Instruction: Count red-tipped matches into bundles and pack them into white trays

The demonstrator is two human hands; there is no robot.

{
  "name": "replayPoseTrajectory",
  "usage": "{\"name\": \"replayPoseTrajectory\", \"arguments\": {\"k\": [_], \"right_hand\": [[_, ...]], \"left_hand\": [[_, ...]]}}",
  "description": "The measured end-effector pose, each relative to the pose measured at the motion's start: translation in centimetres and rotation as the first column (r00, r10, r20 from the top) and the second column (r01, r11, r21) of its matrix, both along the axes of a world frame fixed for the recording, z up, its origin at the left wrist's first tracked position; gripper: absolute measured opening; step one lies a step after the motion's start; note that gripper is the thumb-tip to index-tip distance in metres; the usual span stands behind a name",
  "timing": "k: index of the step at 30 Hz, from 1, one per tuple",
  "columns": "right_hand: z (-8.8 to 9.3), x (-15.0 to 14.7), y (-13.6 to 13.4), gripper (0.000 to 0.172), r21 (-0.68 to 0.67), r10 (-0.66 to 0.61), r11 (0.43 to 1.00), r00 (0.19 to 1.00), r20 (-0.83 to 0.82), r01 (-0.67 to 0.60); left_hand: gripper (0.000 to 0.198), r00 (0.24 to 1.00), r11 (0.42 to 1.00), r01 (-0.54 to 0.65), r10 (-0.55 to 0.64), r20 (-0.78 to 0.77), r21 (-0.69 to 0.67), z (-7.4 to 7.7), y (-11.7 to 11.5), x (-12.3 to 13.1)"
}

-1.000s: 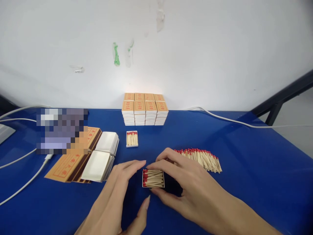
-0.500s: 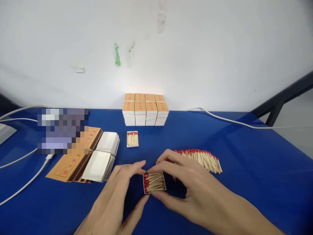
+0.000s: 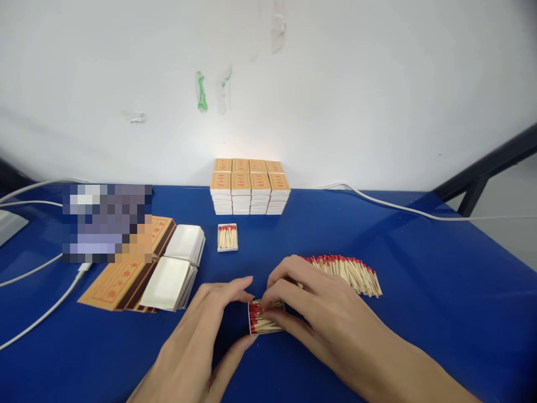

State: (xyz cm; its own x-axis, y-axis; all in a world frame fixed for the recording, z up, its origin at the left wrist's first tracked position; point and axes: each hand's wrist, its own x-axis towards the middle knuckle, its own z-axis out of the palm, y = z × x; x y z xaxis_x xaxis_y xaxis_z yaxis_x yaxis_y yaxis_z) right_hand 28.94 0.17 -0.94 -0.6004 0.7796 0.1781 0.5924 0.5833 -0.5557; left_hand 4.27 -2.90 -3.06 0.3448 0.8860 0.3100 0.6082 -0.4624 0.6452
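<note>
In front of me on the blue table lies a white matchbox tray (image 3: pixel 250 319) filled with red-tipped matches. My left hand (image 3: pixel 201 330) steadies its left end, thumb at the near corner and fingers at the far one. The fingertips of my right hand (image 3: pixel 319 313) are pinched together down on the matches (image 3: pixel 262 324) inside, covering the tray's right part. Beyond my right hand a fan of loose matches (image 3: pixel 348 274) is spread out. Farther back stands a second matchbox tray (image 3: pixel 227 249), also holding matches.
Stacked matchboxes (image 3: pixel 250 184) stand against the wall. To the left are empty white trays (image 3: pixel 165 282) in piles and flat orange matchbox sleeves (image 3: pixel 115 282). A blurred-out object (image 3: pixel 109 224) with a white cable (image 3: pixel 54 313) lies beside them. Another cable (image 3: pixel 390 207) crosses the back right.
My right fingers have moved from the tray's edges onto the matches inside it, closing into a pinch. My left hand has stayed at the tray's left end.
</note>
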Motion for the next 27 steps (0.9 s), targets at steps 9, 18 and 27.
{"name": "replayPoseTrajectory", "arguments": {"k": [9, 18, 27], "right_hand": [[1.1, -0.3, 0.1, 0.009, -0.16, -0.04, 0.987, 0.997, -0.07, 0.029], [3.2, 2.0, 1.1, 0.027, -0.195, -0.586, 0.807, 0.798, -0.141, 0.558], [2.2, 0.8, 1.0, 0.016, 0.014, -0.617, 0.787, 0.787, -0.005, 0.617]], "left_hand": [[0.054, 1.0, 1.0, -0.003, 0.003, 0.006, -0.011, 0.0, -0.1, 0.2], [0.038, 0.996, 0.995, 0.055, -0.05, -0.072, 0.077, -0.6, 0.0, 0.1], [0.028, 0.99, 0.985, 0.12, -0.11, -0.09, 0.126, 0.0, 0.2, 0.0]]}}
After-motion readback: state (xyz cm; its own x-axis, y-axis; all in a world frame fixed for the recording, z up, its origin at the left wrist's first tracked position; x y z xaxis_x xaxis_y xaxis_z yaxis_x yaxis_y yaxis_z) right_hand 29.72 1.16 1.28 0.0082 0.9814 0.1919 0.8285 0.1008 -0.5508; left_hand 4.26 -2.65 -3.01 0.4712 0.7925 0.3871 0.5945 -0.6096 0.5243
